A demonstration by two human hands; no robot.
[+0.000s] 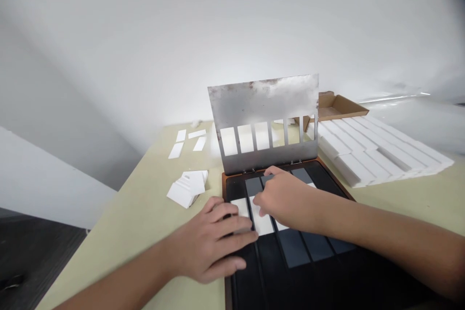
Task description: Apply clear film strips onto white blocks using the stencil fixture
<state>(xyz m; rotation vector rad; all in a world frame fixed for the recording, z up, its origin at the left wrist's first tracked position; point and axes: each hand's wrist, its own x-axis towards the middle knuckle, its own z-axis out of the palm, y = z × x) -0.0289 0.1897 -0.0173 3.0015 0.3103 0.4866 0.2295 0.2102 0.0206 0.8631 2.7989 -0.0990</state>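
A black board (250, 281) with a wooden edge lies before me, with a metal plate (265, 101) with rectangular cut-outs hinged upright at its back. White cards (264, 225) lie in a row across the board, beside dark grey rectangles (296, 249). My left hand (218, 237) rests at the board's left edge, fingers stretched and apart, over the leftmost card (240, 207). My right hand (281, 198) reaches across from the right; its bent fingers are apart and touch the card second from left. It partly hides the cards further right.
A small pile of white cards (189, 189) sits left of the board, with several loose cards (176, 150) behind it. To the right are stacked white strips (366, 152) and a brown cardboard tray (343, 106). The pale yellow table (145, 218) ends near a white wall (218, 24).
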